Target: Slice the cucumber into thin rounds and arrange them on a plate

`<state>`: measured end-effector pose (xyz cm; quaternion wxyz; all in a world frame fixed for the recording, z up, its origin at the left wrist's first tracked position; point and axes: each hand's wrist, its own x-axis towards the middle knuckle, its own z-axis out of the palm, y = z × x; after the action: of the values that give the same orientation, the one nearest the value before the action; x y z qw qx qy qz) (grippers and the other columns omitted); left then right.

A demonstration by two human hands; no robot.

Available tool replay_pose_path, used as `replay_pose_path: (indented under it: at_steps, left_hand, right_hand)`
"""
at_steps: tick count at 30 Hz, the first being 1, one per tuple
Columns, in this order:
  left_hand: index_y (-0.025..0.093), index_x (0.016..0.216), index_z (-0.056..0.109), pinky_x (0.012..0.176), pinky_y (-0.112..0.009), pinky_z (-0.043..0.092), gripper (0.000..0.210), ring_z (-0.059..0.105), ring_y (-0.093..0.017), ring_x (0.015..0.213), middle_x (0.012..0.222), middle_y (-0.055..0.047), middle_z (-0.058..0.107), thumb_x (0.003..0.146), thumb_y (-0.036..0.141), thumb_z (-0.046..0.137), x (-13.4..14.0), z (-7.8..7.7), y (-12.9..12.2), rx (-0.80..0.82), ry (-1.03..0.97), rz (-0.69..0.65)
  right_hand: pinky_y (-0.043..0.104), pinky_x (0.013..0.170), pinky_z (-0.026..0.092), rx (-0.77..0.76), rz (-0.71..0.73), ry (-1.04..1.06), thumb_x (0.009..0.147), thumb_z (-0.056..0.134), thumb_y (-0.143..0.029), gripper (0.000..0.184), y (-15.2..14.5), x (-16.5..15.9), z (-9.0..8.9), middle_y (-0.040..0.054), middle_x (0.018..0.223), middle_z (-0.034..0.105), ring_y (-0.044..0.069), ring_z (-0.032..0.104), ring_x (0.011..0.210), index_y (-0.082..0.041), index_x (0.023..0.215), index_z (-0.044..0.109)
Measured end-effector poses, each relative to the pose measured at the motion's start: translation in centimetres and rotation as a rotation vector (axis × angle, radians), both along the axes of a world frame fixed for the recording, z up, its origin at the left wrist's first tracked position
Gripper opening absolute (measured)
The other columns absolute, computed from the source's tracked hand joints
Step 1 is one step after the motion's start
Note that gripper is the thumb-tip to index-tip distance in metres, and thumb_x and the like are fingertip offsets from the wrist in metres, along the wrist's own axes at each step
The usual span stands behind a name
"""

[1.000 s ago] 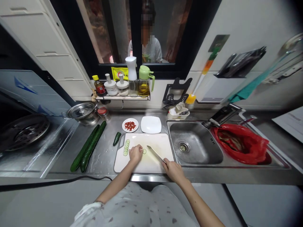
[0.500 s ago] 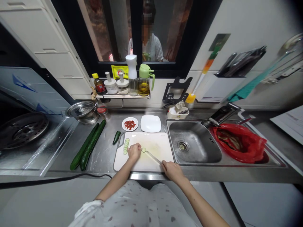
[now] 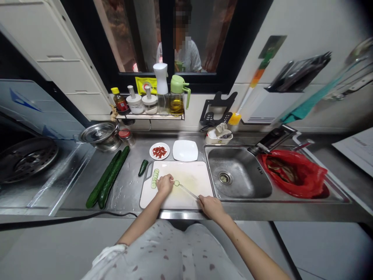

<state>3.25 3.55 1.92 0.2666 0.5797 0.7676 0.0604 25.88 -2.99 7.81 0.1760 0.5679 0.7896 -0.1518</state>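
Right hand [image 3: 211, 207] grips the knife [image 3: 190, 192], its tip at a cucumber slice [image 3: 176, 183] on the white cutting board [image 3: 195, 171]; left hand [image 3: 165, 184] curls beside that slice, pinching or not: cannot tell. Board lies on the stainless counter [image 3: 131, 190], left of the sink [image 3: 241, 171]. Print on the red-labelled bottle [image 3: 121, 103] and yellow packet [image 3: 141, 85]: too small to read. Behind, a dark-framed window [image 3: 227, 82].
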Motion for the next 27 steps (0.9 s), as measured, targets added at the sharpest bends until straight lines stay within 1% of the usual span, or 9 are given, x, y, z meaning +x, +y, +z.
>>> replay_pose_path:
  at_steps: [7,12,17,27]
  left_hand:
    - [0.029,0.087,0.062,0.088,-0.036,0.032,0.011,0.057,-0.020,0.098,0.089,0.002,0.070,0.078,0.034,0.058,-0.2,-0.1,0.2,-0.012,-0.026,0.017]
    - [0.029,0.086,0.062,0.088,-0.035,0.031,0.011,0.057,-0.021,0.099,0.090,0.002,0.070,0.076,0.033,0.059,-0.3,-0.3,0.3,-0.010,-0.040,0.024]
    - [0.029,0.086,0.062,0.088,-0.036,0.031,0.011,0.058,-0.021,0.099,0.090,0.002,0.070,0.076,0.033,0.060,-0.3,-0.3,0.4,-0.016,-0.041,0.026]
    - [0.029,0.086,0.062,0.089,-0.036,0.031,0.011,0.057,-0.021,0.100,0.090,0.002,0.070,0.076,0.033,0.060,-0.4,-0.1,0.5,-0.033,-0.038,0.017]
  right_hand:
    - [0.030,0.076,0.041,-0.044,-0.009,-0.003,0.094,0.030,-0.029,0.033,0.2,-0.3,-0.3,0.0133,0.094,0.068,0.022,0.064,0.092,-0.019,0.106,0.058]
    - [0.030,0.078,0.042,-0.065,0.005,-0.008,0.094,0.031,-0.029,0.032,0.5,-0.5,-0.1,0.0131,0.095,0.068,0.021,0.064,0.094,-0.019,0.107,0.058]
    - [0.031,0.077,0.042,-0.056,0.021,0.000,0.094,0.031,-0.028,0.032,0.9,-1.1,0.2,0.0136,0.095,0.068,0.023,0.064,0.094,-0.018,0.105,0.059]
    - [0.031,0.077,0.042,-0.094,0.033,0.005,0.093,0.030,-0.023,0.032,1.8,-2.2,0.9,0.0149,0.097,0.068,0.022,0.063,0.096,-0.016,0.106,0.059]
